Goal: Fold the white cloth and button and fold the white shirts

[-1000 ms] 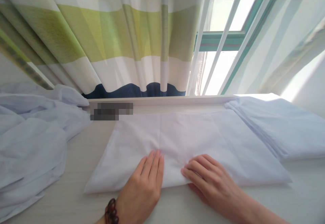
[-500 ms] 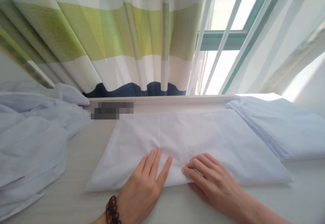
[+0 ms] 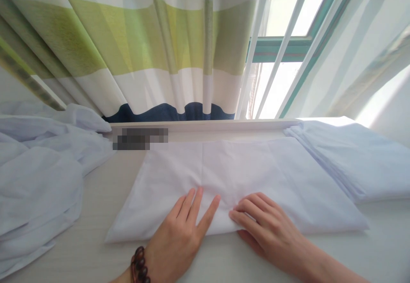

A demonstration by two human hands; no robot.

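A folded white cloth [image 3: 243,176] lies flat on the pale table [image 3: 96,253] in front of me. My left hand [image 3: 181,236], with a dark bead bracelet on its wrist, rests flat on the cloth's near edge with the fingers stretched out and the index finger spread to the right. My right hand [image 3: 267,229] lies palm down beside it on the same edge, its fingers extended toward the left and its thumb tucked under the cloth's edge. The two hands are a small gap apart.
A heap of crumpled white fabric [image 3: 38,176] fills the left of the table. A stack of folded white cloths [image 3: 358,163] sits at the right. Behind the table's raised back ledge [image 3: 205,125] hang a green, white and navy curtain [image 3: 144,52] and a barred window [image 3: 282,48].
My left index finger has spread away from the other fingers toward the right. My right hand has stayed where it was.
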